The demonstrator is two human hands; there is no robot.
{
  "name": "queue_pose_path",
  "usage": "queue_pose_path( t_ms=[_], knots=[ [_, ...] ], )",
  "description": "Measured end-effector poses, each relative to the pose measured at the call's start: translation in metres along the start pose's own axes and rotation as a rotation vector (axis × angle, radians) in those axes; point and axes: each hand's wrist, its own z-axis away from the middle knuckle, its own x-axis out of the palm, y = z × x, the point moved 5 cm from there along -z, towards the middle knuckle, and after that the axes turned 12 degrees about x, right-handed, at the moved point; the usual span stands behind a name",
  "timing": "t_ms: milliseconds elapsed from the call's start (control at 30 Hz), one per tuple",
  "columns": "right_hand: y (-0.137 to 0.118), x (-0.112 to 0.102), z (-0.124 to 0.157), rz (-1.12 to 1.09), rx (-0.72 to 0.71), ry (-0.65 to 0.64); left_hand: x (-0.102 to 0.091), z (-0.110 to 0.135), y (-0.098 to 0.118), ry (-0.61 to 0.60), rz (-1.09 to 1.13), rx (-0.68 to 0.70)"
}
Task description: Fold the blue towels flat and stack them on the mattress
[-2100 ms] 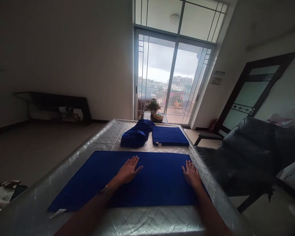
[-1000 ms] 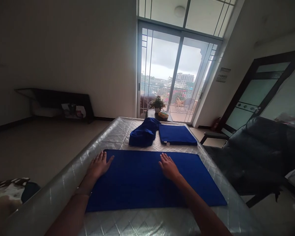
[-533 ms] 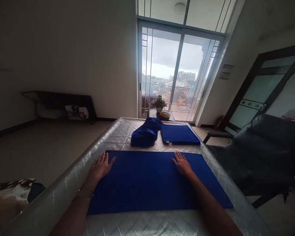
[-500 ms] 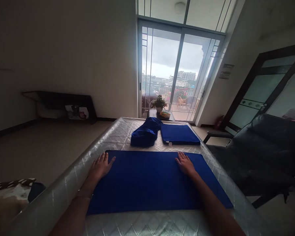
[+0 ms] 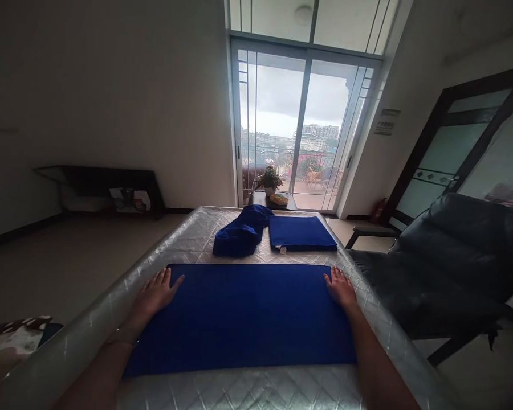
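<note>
A flat blue cloth (image 5: 248, 319), rectangular, lies spread on a quilted, plastic-covered mattress (image 5: 239, 390). My left hand (image 5: 157, 290) rests at its far left corner, palm down, with the fingers stretched out and the thumb on the cloth. On the far right corner lies my right hand (image 5: 341, 286), flat and fingers extended. Neither hand grips anything. Beyond the cloth sits a crumpled blue cloth bundle (image 5: 241, 230). Beside that bundle, to the right, is a neatly folded blue cloth (image 5: 302, 232) with a small white tag at its near edge.
A dark padded armchair (image 5: 444, 267) stands close on the right. Past the mattress, a small table (image 5: 260, 200) holds a potted plant (image 5: 269, 179) before sliding glass doors (image 5: 269, 102). A dark low stand (image 5: 111, 182) is by the left wall.
My right hand has moved right across the cloth to its far right corner. My left hand stays at the left corner. The view has shifted slightly.
</note>
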Motion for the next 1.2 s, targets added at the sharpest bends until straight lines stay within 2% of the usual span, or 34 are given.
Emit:
queue_pose_path(
  t_ms=[100,200,267,400,467,533,600,700,800,900,1100,1200],
  knots=[
    [0.0,0.001,0.0,-0.014,0.002,0.008,-0.012,-0.002,0.005,-0.022,-0.128,-0.139],
    [0.0,0.001,0.0,-0.024,0.002,0.004,-0.019,-0.01,0.034,-0.001,-0.185,-0.15],
    [0.0,0.0,0.001,-0.029,0.003,0.004,-0.017,-0.016,0.075,0.012,-0.184,-0.05],
    [0.0,-0.001,0.001,-0.027,0.008,0.004,0.005,-0.019,0.195,-0.058,-0.012,0.39],
    [0.0,0.0,0.001,-0.023,0.008,0.003,0.017,-0.014,0.244,-0.095,0.07,0.491],
    [0.001,0.001,0.001,-0.022,0.009,0.0,0.029,-0.011,0.273,-0.127,0.105,0.496],
    [0.001,0.001,0.001,-0.023,0.014,-0.001,0.036,-0.01,0.282,-0.143,0.115,0.465],
    [0.001,0.001,0.001,-0.024,0.016,-0.004,0.039,-0.013,0.269,-0.142,0.096,0.411],
    [0.001,0.0,0.002,-0.029,0.013,-0.009,0.033,-0.016,0.236,-0.134,0.052,0.355],
    [0.001,-0.001,0.003,-0.033,0.011,-0.012,0.02,-0.019,0.191,-0.116,0.019,0.291],
    [0.001,0.001,0.001,-0.031,0.016,-0.003,-0.003,-0.019,0.08,-0.082,-0.044,0.079],
    [0.002,0.002,0.0,-0.029,0.012,-0.004,-0.009,-0.017,0.041,-0.061,-0.044,0.022]
  ],
)
